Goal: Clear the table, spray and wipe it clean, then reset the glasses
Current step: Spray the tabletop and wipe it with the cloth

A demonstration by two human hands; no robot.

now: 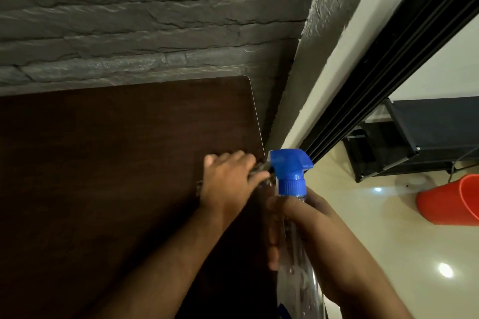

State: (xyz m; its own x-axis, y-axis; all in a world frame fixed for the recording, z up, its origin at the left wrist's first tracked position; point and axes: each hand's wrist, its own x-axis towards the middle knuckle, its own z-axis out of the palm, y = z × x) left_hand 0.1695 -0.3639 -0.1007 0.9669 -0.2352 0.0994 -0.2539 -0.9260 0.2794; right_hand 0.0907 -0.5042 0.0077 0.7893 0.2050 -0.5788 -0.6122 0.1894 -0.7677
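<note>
Nearest the lens is the clear spray bottle [300, 280], droplets on its plastic wall, rising to a blue trigger head [290, 163]. The right hand [298, 217] is wrapped around the bottle's neck just under the blue collar, fingers curled across the front — a firm closed grip, with the nozzle pointing away toward the left hand.

Just beyond the nozzle and slightly to that hand's left, the left hand [228, 181] lies palm-down near the right edge of the dark brown table [103, 163]. Its fingers are bent over something dark and crumpled [259, 169] that peeks out at the fingertips; whether it is a cloth is too blurred to tell, but the hand is closed on it and pressing it against the tabletop.

Beyond both hands the table meets a grey stone-textured wall [129, 21]. To the right of the right hand, past the table edge, is a pale glossy floor [388, 254] — a red bucket [451, 202] stands there, with a black shelf unit [388, 142] further off behind it.
</note>
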